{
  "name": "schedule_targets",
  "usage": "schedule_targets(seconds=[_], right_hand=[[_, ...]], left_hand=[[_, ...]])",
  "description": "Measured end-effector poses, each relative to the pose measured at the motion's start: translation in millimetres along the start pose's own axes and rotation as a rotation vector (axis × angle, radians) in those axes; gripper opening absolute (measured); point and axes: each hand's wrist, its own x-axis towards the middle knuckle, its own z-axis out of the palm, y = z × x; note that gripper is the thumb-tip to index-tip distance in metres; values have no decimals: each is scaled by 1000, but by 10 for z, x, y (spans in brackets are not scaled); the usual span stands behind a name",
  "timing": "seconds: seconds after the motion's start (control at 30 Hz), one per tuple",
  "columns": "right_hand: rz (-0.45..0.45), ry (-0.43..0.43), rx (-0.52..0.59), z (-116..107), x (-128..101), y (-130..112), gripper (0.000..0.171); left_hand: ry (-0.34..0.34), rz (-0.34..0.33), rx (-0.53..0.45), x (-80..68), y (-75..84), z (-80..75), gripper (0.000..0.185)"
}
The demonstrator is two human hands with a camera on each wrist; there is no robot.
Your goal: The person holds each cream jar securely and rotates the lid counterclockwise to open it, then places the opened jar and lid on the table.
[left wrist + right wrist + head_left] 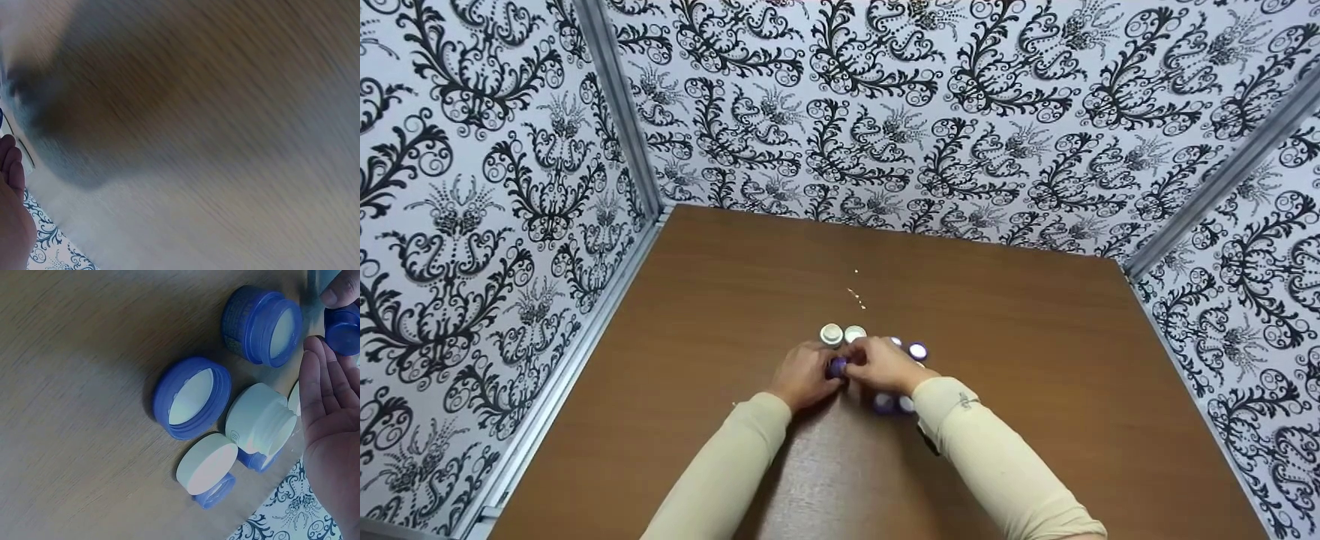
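Note:
In the head view my left hand (804,373) and right hand (886,366) meet over the table, both gripping a small blue jar (838,367) between them. The right wrist view shows the blue jar (343,333) cut by the frame edge, with a thumb (341,291) on top. The fingers of my right hand (331,405) lie close below it. Only part of my left hand (12,191) appears at the edge of the left wrist view. Two white jars (831,334) stand just beyond my hands.
Beside my right hand lie an open blue jar (261,326), an upturned blue lid (191,398), an open white jar (260,419) and a white lid (207,464). Pale bits (857,298) dot the brown table (997,300). Patterned walls (885,112) enclose it.

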Motion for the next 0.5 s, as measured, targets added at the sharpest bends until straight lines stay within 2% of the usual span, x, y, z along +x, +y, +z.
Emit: schedule_targets(seconds=[0.5], right_hand=[[-12, -9, 65, -5, -6, -7, 26]], left_hand=[[-18, 3, 1, 0, 16, -4, 30]])
